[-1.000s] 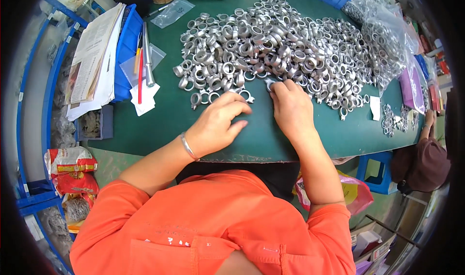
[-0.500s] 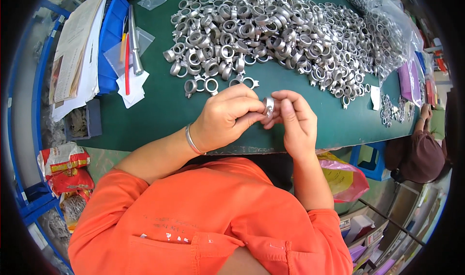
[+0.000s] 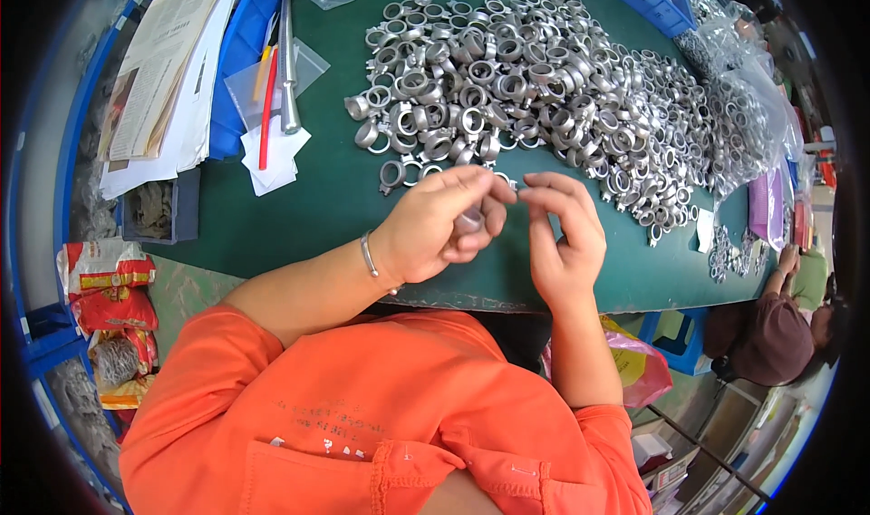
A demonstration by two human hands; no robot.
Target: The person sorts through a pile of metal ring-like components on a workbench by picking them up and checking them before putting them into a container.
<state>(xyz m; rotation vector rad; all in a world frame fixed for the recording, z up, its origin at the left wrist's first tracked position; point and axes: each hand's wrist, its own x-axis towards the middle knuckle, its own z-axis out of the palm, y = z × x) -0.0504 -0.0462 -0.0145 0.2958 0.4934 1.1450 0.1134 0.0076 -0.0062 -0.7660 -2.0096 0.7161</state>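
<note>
My left hand point(image 3: 435, 220) is closed around a grey metal ring point(image 3: 468, 219), which is partly hidden by the curled fingers. Its thumb and forefinger meet close to the tips of my right hand point(image 3: 571, 238). The right fingers bend toward the thumb in a pinch; whatever they hold, if anything, is too small to make out. Just beyond both hands spreads a large heap of similar metal rings with small lugs point(image 3: 507, 71) on the green tabletop point(image 3: 299, 234).
Left on the table are a blue bin point(image 3: 245, 62), papers point(image 3: 163, 80), a red pen point(image 3: 268, 107) and a metal rod tool point(image 3: 288, 71). Clear plastic bags of parts point(image 3: 739, 107) lie at the far right. Another person point(image 3: 770, 334) sits at the right beside a blue stool point(image 3: 681, 338).
The ring, held up between both hands before, now sits lower inside my left fingers. My right hand has come away from it. The view has shifted, moving the table's contents rightward.
</note>
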